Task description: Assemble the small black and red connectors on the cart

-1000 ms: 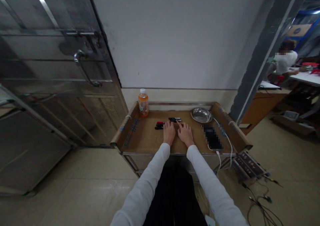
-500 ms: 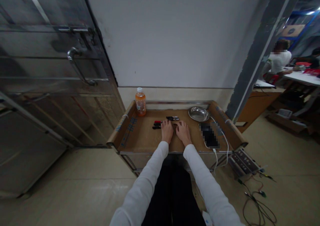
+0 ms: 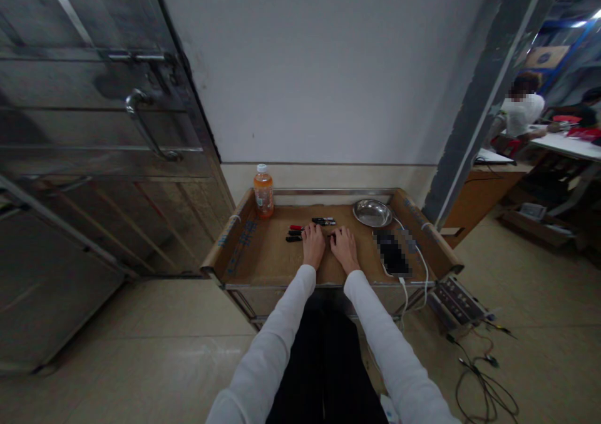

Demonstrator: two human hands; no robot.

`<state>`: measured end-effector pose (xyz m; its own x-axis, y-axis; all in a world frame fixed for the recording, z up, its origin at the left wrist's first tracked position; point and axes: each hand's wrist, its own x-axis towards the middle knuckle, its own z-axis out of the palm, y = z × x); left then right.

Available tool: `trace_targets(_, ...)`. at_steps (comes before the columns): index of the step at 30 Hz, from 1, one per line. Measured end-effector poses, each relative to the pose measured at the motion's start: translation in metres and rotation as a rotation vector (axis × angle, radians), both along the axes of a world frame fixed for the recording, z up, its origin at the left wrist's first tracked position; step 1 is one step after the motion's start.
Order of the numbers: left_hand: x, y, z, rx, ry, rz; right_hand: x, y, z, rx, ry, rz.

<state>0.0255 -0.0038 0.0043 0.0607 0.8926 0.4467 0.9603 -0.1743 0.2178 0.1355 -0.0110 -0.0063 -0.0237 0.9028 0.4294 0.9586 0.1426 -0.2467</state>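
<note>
1. A grey wall [image 3: 300, 67] fills the upper middle of your frame, with a metal door [image 3: 70, 89] and its curved handle at the upper left
2. Your cart [image 3: 267, 258], lined with brown cardboard, stands against the wall in the middle of the frame, its left and right edges raised
3. At the upper right, beyond a grey pillar [image 3: 479, 108], a person in a white top [image 3: 523, 114] sits by a white table
4. A dark box with switches [image 3: 455, 302] is on the floor at the lower right, loose black cables [image 3: 488, 383] below it
5. A shiny metal bowl [image 3: 372, 213] sits toward the back right of the cart, and an orange bottle [image 3: 263, 193] with a white cap stands upright at the back left
6. Your left hand [image 3: 313, 245] and right hand [image 3: 345, 249] are mid-cart, close together but apart, palms down with fingers narrowly bunched; you cannot tell from here whether either grips anything
7. A phone [image 3: 395, 256] lies right of your right hand, a white cable at its lower end
8. Smallest are the pens: dark pens [image 3: 323, 222] just beyond your fingertips, and a red-and-black pen [image 3: 295, 227] with a black pen [image 3: 293, 239] just left of your left hand, their right ends hidden
</note>
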Motion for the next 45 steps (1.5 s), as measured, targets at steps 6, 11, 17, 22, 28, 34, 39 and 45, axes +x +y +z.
trace_targets(6,-0.002,0.001,-0.002,-0.026,0.004,-0.037,0.0,-0.001,0.002,-0.003,-0.027,-0.001)
trace_targets(11,-0.004,0.006,-0.006,-0.048,0.016,-0.144,0.001,0.0,0.001,-0.014,-0.043,0.001)
trace_targets(17,-0.006,0.011,-0.01,-0.067,-0.004,-0.259,0.002,0.001,-0.001,-0.006,-0.049,0.006)
trace_targets(22,-0.006,0.011,-0.008,-0.095,-0.136,-0.302,0.002,0.005,-0.004,0.0,-0.031,0.028)
trace_targets(28,-0.003,0.008,-0.003,-0.103,-0.198,-0.31,0.002,0.007,-0.008,0.046,0.0,0.053)
trace_targets(34,-0.001,0.012,-0.006,-0.035,-0.125,-0.27,0.001,0.007,-0.008,0.07,0.028,0.01)
trace_targets(39,0.0,0.015,-0.01,-0.104,-0.03,-0.258,0.0,0.005,-0.006,0.116,0.041,-0.016)
trace_targets(45,-0.002,0.01,-0.006,-0.064,0.023,-0.275,0.0,0.001,-0.001,0.155,0.024,-0.041)
